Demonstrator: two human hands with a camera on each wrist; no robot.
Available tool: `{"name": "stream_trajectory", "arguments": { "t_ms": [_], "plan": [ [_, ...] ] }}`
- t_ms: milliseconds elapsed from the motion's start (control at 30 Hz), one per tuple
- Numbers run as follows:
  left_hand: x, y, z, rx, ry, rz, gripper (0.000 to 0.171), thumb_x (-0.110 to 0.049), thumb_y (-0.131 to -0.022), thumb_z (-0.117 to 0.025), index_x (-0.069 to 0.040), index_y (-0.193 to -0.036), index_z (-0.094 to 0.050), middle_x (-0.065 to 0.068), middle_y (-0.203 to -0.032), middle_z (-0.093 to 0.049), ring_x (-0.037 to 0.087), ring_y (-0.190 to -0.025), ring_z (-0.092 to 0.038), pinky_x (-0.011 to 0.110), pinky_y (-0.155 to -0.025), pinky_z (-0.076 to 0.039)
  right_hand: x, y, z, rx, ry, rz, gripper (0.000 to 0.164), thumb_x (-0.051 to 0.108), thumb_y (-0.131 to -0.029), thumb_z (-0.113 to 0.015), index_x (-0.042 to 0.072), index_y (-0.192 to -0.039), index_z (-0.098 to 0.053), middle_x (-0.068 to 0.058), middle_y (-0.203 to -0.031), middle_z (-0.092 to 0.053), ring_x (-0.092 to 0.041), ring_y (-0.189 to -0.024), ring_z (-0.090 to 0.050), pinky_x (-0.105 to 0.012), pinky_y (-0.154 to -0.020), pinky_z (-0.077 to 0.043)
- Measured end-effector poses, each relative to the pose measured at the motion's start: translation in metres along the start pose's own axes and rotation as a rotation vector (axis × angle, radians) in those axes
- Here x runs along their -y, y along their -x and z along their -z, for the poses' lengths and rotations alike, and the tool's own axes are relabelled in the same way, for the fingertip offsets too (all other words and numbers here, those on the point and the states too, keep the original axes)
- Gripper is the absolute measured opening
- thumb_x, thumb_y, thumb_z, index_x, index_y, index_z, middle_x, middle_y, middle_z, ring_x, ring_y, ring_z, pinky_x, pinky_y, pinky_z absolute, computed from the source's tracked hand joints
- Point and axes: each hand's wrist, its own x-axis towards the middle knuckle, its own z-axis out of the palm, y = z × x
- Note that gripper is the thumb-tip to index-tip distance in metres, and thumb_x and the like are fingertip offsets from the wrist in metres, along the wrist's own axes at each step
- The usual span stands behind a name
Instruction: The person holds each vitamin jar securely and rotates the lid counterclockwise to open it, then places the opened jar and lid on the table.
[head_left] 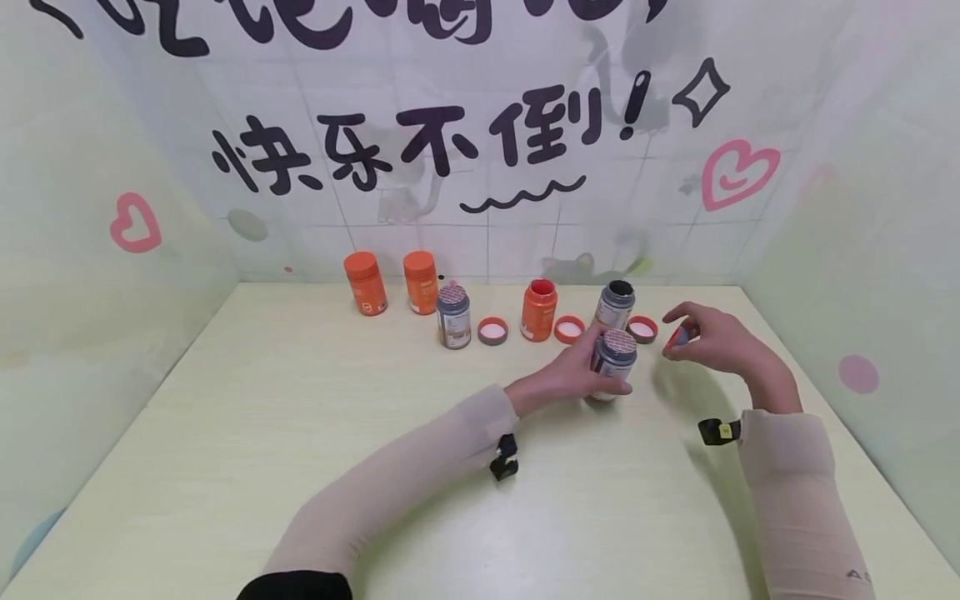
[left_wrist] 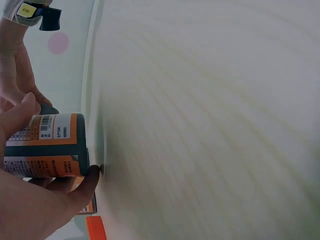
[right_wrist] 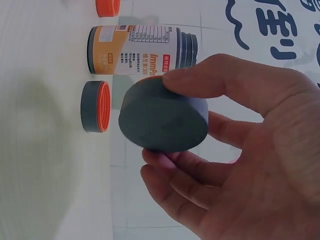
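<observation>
My left hand (head_left: 570,368) grips a grey supplement bottle (head_left: 617,363) low over the table; its mouth shows a patterned seal. In the left wrist view that bottle (left_wrist: 45,145) has an orange and white label. Off to the right, my right hand (head_left: 718,340) pinches a grey screw cap (right_wrist: 162,122) with a red-orange inside, held up between thumb and fingers. Just behind the gripped bottle stands an uncapped grey bottle (head_left: 617,304) with a dark mouth. Beside it a grey cap (head_left: 642,329) lies with its pale inside upward.
Two capped orange bottles (head_left: 366,285) stand along the back at left. Near them is another grey bottle (head_left: 453,318) with a patterned seal and a loose cap (head_left: 492,332). An uncapped orange bottle (head_left: 538,312) has an orange cap (head_left: 570,329) beside it. Walls enclose the table (head_left: 300,467).
</observation>
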Motion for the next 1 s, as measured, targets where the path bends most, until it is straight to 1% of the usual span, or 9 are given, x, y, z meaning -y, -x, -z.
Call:
{"name": "stream_trajectory", "arguments": {
  "t_ms": [100,200,300,433,600,733,833,933,1000],
  "plan": [
    [-0.002,-0.008,-0.010,-0.020,-0.024,0.017,0.096,-0.017,-0.085,-0.086,-0.023,-0.160,-0.025,0.004,-0.156,-0.049,0.024,-0.142,-0.049,0.051,-0.125,-0.034,-0.001,0.000,0.000,-0.002,0.004,-0.033,0.060,0.026,-0.089,-0.078,0.001,-0.137,-0.052,-0.025,-0.118,-0.065,-0.032,-0.099,-0.062,-0.034,-0.078,-0.051],
    [-0.002,-0.014,-0.017,-0.035,-0.053,0.022,0.094,-0.017,-0.085,-0.086,-0.024,-0.158,-0.026,0.004,-0.156,-0.050,0.024,-0.141,-0.050,0.050,-0.124,-0.035,-0.002,-0.001,0.000,-0.002,0.010,-0.039,0.062,0.027,-0.089,-0.077,-0.001,-0.138,-0.052,-0.029,-0.124,-0.062,-0.036,-0.103,-0.062,-0.037,-0.079,-0.053],
    [-0.001,-0.018,-0.020,-0.044,-0.075,0.008,0.092,-0.015,-0.085,-0.086,-0.022,-0.156,-0.028,0.005,-0.155,-0.050,0.024,-0.142,-0.050,0.049,-0.124,-0.036,-0.002,-0.002,-0.001,0.018,0.027,-0.036,0.061,0.027,-0.089,-0.077,-0.004,-0.137,-0.056,-0.029,-0.121,-0.064,-0.035,-0.101,-0.061,-0.036,-0.077,-0.053],
    [-0.001,-0.022,-0.021,-0.048,-0.071,-0.001,0.093,-0.013,-0.086,-0.085,-0.020,-0.158,-0.027,0.006,-0.156,-0.049,0.025,-0.143,-0.049,0.049,-0.124,-0.036,-0.003,-0.004,-0.002,0.046,0.036,-0.034,0.056,0.028,-0.088,-0.077,-0.008,-0.128,-0.064,-0.026,-0.116,-0.068,-0.032,-0.096,-0.062,-0.032,-0.074,-0.052],
    [-0.002,-0.025,-0.022,-0.056,-0.049,0.004,0.091,-0.011,-0.085,-0.085,-0.020,-0.156,-0.029,0.006,-0.155,-0.050,0.025,-0.142,-0.050,0.049,-0.124,-0.036,-0.004,-0.003,-0.003,0.062,0.028,-0.029,0.053,0.028,-0.088,-0.077,-0.008,-0.124,-0.065,-0.026,-0.117,-0.068,-0.032,-0.098,-0.062,-0.035,-0.078,-0.053],
    [-0.002,-0.023,-0.021,-0.073,-0.046,0.021,0.091,-0.010,-0.082,-0.087,-0.021,-0.154,-0.033,0.006,-0.154,-0.051,0.025,-0.141,-0.051,0.049,-0.123,-0.037,-0.006,-0.002,-0.006,0.108,0.028,-0.029,0.049,0.025,-0.087,-0.078,-0.006,-0.123,-0.065,-0.022,-0.114,-0.067,-0.032,-0.099,-0.059,-0.036,-0.079,-0.052],
    [0.000,-0.017,-0.017,-0.076,-0.041,0.036,0.092,-0.011,-0.080,-0.089,-0.022,-0.152,-0.034,0.006,-0.151,-0.052,0.025,-0.136,-0.053,0.048,-0.120,-0.041,-0.007,-0.003,-0.009,0.146,0.029,-0.030,0.045,0.022,-0.087,-0.078,-0.004,-0.121,-0.065,-0.020,-0.111,-0.066,-0.031,-0.099,-0.058,-0.036,-0.081,-0.051],
    [0.002,-0.007,-0.011,-0.101,-0.069,0.068,0.092,-0.022,-0.081,-0.090,-0.024,-0.151,-0.032,0.007,-0.149,-0.051,0.024,-0.134,-0.051,0.046,-0.112,-0.048,-0.007,-0.005,-0.012,0.182,0.021,-0.040,0.042,0.020,-0.088,-0.077,-0.003,-0.121,-0.065,-0.020,-0.112,-0.066,-0.031,-0.100,-0.059,-0.039,-0.084,-0.053],
    [0.001,0.001,-0.006,-0.128,-0.094,0.077,0.091,-0.029,-0.082,-0.089,-0.024,-0.152,-0.031,0.008,-0.151,-0.049,0.025,-0.135,-0.049,0.046,-0.107,-0.050,-0.006,-0.006,-0.012,0.200,0.015,-0.039,0.043,0.020,-0.087,-0.078,-0.003,-0.121,-0.065,-0.020,-0.113,-0.066,-0.031,-0.100,-0.059,-0.042,-0.085,-0.054]
  ]
}}
